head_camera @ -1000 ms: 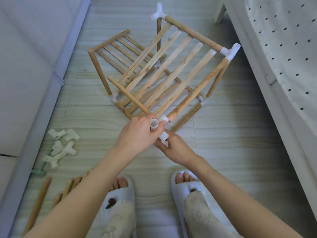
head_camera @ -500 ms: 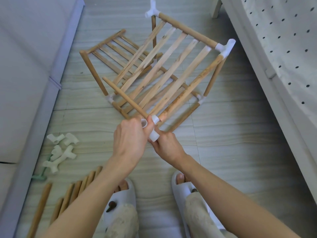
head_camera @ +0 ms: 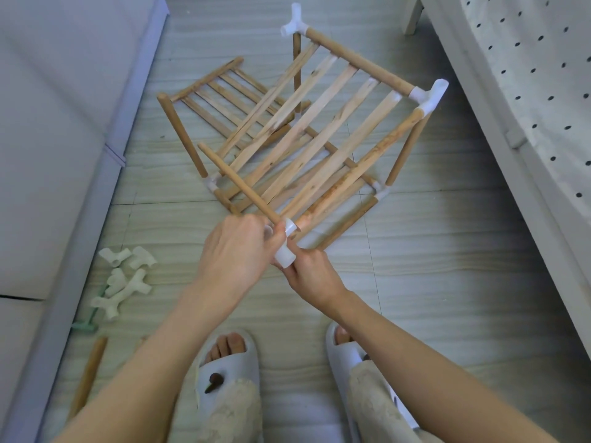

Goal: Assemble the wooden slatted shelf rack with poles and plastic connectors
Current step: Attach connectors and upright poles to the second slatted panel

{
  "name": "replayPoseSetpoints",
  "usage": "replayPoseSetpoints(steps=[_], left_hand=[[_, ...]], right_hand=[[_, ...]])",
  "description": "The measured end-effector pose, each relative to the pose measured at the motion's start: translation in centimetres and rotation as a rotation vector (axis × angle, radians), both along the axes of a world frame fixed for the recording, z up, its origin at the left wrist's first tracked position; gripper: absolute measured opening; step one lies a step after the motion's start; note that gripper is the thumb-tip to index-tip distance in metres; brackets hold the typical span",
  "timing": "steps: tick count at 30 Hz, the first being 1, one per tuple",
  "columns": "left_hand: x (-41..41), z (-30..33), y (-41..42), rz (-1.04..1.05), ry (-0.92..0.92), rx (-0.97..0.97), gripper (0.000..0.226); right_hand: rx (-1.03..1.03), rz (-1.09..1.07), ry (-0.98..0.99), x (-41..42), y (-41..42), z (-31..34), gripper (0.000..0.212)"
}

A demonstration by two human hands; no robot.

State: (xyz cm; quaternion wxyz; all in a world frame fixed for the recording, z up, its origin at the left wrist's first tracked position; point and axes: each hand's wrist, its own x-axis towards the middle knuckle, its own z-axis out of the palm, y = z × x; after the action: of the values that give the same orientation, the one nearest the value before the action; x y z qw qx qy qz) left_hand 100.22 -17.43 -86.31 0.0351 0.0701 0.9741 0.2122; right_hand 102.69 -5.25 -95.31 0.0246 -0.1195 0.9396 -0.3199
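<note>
The partly built wooden rack [head_camera: 319, 132] stands tilted on the floor, its slatted shelf facing me, with white connectors on its far corners [head_camera: 430, 94]. At the near corner a white plastic connector [head_camera: 285, 251] sits on the end of the shelf's side pole. My left hand [head_camera: 236, 254] grips this connector from the left, at the base of a loose-ended pole [head_camera: 236, 183] that runs up and left from it. My right hand [head_camera: 311, 273] pinches the connector's lower socket from below. Where the pole enters the connector is hidden by my fingers.
Several spare white connectors [head_camera: 124, 279] lie on the floor at the left, with a small green tool [head_camera: 86, 322] and loose poles [head_camera: 88, 375] below them. A grey sofa [head_camera: 48, 123] borders the left, a white bed frame [head_camera: 499, 129] the right. My slippered feet [head_camera: 230, 369] are below.
The view has shifted, so the rack and hands sit a little higher in frame. Both hands have stayed on the near corner connector, and the left hand has turned slightly over it.
</note>
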Motion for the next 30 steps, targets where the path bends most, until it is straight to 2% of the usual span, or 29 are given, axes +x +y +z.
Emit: replayPoseSetpoints(steps=[2,4,7,11,13,18,24,26,28,30], left_hand=[[-0.9,0.2,-1.0,-0.171,-0.093,0.062,0.038],[-1.2,-0.3,-1.5,-0.215,-0.250,0.230,0.041],[-0.4,-1.7,-0.5,-0.029,-0.477,0.652,0.031],[0.5,-2.6,1.0,0.142,-0.458,0.870,0.026],[0.6,-2.6,1.0,0.145,-0.454,0.888,0.021],[0.3,-2.6,1.0,0.160,-0.449,0.844,0.026],[0.8,-2.8,1.6,0.309,-0.408,0.882,0.039],[1.2,-1.9,2.2,0.418,-0.332,0.895,0.033],[-0.1,0.4,1.9,0.521,-0.140,0.901,0.030],[-2.7,3.0,0.6,0.509,0.000,0.885,0.035]], right_hand=[[-0.031,0.009,-0.014,-0.1,0.2,0.0,0.034],[-0.066,0.010,-0.041,-0.2,0.3,0.1,0.033],[-0.022,0.009,-0.048,-0.2,0.3,-0.1,0.039],[0.001,0.052,-0.048,-0.3,0.2,-0.5,0.036],[-0.032,0.066,-0.076,-0.5,0.3,-1.1,0.034],[-0.058,0.048,-0.087,-0.4,0.3,-2.7,0.032],[-0.079,-0.007,-0.047,-0.2,-0.5,-3.3,0.035],[-0.085,-0.021,-0.059,-0.3,-0.8,-3.5,0.033],[-0.082,-0.039,-0.047,-0.6,-1.0,-3.5,0.032],[-0.077,-0.058,-0.040,-0.7,-0.7,-3.7,0.034]])
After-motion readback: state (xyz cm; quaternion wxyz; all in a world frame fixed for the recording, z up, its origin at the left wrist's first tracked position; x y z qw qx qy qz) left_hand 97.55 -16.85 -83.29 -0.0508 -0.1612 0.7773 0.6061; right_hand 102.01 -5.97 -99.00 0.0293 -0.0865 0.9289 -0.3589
